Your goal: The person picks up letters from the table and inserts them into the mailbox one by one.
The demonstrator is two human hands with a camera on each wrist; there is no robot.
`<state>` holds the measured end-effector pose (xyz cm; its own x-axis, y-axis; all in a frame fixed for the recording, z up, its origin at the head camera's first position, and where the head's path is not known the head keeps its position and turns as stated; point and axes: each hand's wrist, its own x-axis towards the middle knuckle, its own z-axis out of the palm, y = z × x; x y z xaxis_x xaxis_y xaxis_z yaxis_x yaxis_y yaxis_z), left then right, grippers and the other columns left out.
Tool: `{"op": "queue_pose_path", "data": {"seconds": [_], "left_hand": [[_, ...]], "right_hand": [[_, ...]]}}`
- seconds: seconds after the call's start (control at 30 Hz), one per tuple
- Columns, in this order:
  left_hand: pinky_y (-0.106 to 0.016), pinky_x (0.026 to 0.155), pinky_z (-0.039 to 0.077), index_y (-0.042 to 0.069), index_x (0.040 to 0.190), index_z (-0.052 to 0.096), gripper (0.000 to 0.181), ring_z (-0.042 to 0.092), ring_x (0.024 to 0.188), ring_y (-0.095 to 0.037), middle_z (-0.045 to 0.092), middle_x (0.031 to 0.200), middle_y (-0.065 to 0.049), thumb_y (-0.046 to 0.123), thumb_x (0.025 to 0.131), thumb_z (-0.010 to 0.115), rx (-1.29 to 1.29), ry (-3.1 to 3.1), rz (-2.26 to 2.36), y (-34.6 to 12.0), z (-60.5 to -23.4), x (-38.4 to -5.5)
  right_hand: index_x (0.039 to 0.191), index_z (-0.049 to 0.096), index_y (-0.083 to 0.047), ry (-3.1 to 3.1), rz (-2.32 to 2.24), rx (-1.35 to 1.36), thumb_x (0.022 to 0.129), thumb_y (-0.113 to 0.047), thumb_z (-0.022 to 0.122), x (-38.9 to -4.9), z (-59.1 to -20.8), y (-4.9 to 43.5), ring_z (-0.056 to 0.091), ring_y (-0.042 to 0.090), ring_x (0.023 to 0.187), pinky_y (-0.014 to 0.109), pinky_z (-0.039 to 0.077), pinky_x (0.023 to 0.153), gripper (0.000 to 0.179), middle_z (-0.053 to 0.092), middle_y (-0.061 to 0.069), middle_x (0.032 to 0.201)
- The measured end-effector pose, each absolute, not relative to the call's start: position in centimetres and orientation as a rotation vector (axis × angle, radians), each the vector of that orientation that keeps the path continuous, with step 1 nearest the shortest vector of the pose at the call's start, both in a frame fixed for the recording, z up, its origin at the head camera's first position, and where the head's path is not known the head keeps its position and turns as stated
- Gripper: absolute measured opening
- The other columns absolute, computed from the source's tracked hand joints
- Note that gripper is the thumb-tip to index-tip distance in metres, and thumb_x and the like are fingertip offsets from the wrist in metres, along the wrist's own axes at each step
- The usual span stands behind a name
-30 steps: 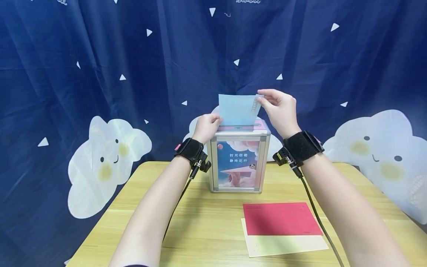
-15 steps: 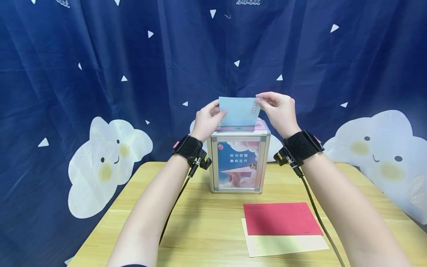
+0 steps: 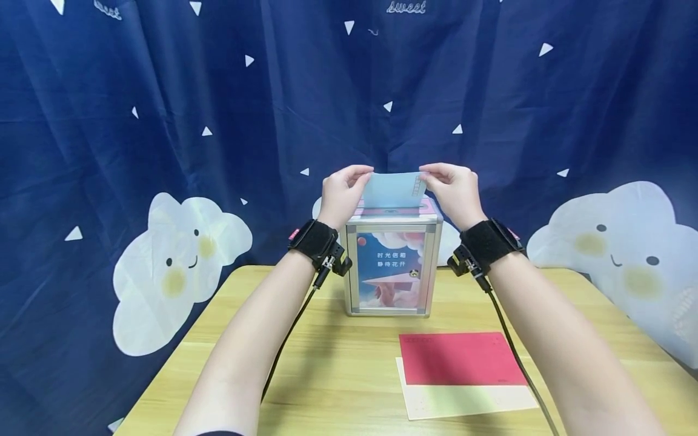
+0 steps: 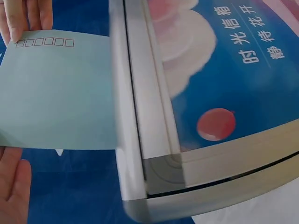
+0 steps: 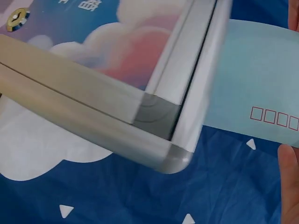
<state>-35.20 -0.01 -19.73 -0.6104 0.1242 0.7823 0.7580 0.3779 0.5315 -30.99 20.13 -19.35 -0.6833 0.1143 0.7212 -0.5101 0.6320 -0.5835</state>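
Note:
A light blue envelope (image 3: 389, 189) stands upright at the top of a metal-framed letter box (image 3: 391, 266), its lower part hidden inside the slot. My left hand (image 3: 343, 192) pinches the envelope's upper left corner, while my right hand (image 3: 454, 189) pinches the upper right corner near the printed postcode squares. In the left wrist view the envelope (image 4: 60, 93) reaches past the edge of the box (image 4: 154, 172), with fingers of both hands at its outer corners. The right wrist view shows the envelope (image 5: 257, 74) beside the box frame (image 5: 163, 135) and part of my right hand (image 5: 290, 182).
A red envelope (image 3: 460, 358) lies overlapping a cream envelope (image 3: 463, 399) on the wooden table (image 3: 327, 363), in front of the box and to the right. Cables run from both wrist cameras. A dark blue curtain (image 3: 305, 79) with clouds hangs behind.
The light blue envelope has sunk lower into the box. My left hand rose from the envelope's lower left edge to its top corner; my right hand moved down with the envelope.

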Motion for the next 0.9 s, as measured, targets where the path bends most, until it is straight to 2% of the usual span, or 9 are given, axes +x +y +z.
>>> {"op": "queue_pose_path", "data": {"seconds": [0.4,0.63,0.9], "left_hand": [[-0.031,0.078,0.051,0.006,0.101,0.071,0.017,0.066,0.085,-0.015,0.072,0.094,-0.008,0.014,0.088,0.062,-0.717,-2.098,-1.182,-0.2,-21.5,-36.2],[-0.027,0.069,0.054,0.006,0.103,0.070,0.019,0.066,0.078,-0.014,0.072,0.094,-0.008,0.013,0.089,0.060,-0.703,-2.147,-1.189,-0.3,-22.4,-36.9],[-0.032,0.078,0.050,0.009,0.102,0.071,0.018,0.065,0.085,-0.016,0.072,0.094,-0.006,0.014,0.088,0.060,-0.682,-2.192,-1.120,-0.3,-22.9,-37.3]], "right_hand": [[0.102,0.070,-0.003,-2.141,1.041,0.271,0.086,-0.015,0.064,-32.0,-21.1,20.0,0.064,0.019,0.085,0.030,0.045,0.069,0.021,0.071,0.014,0.093],[0.102,0.069,-0.001,-2.160,1.045,0.273,0.086,-0.013,0.064,-32.4,-21.9,19.8,0.064,0.024,0.088,0.040,0.049,0.079,0.020,0.070,0.016,0.093],[0.101,0.070,0.000,-2.180,1.017,0.238,0.087,-0.014,0.064,-33.0,-22.6,19.7,0.064,0.024,0.090,0.042,0.050,0.082,0.021,0.070,0.016,0.095]]}}
